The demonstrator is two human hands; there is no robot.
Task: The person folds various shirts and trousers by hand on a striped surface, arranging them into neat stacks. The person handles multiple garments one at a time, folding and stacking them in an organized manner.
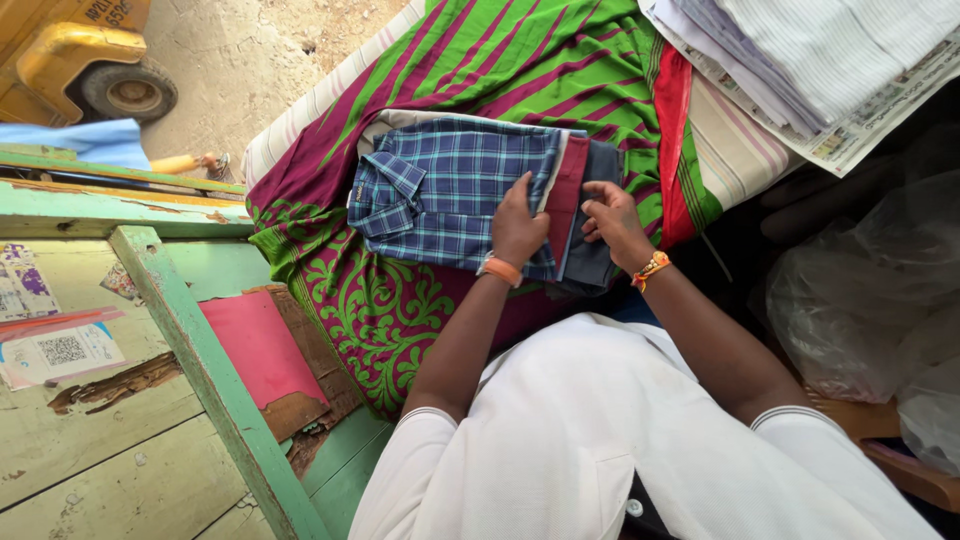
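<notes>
A folded blue plaid shirt (440, 190) lies on top of a small stack of folded clothes, with a dark red piece (566, 195) and a dark grey piece (597, 215) showing at its right edge. My left hand (519, 222) rests flat on the plaid shirt's right side. My right hand (610, 220) sits on the grey piece beside it, fingers curled at the edge of the stack. The stack lies on a green and maroon patterned cloth (380, 300).
A pile of striped folded shirts (800, 50) on newspaper (870, 125) is at the upper right. Clear plastic bags (880, 290) lie at the right. A worn green wooden frame (190, 350) is at the left, a yellow vehicle (70, 60) beyond.
</notes>
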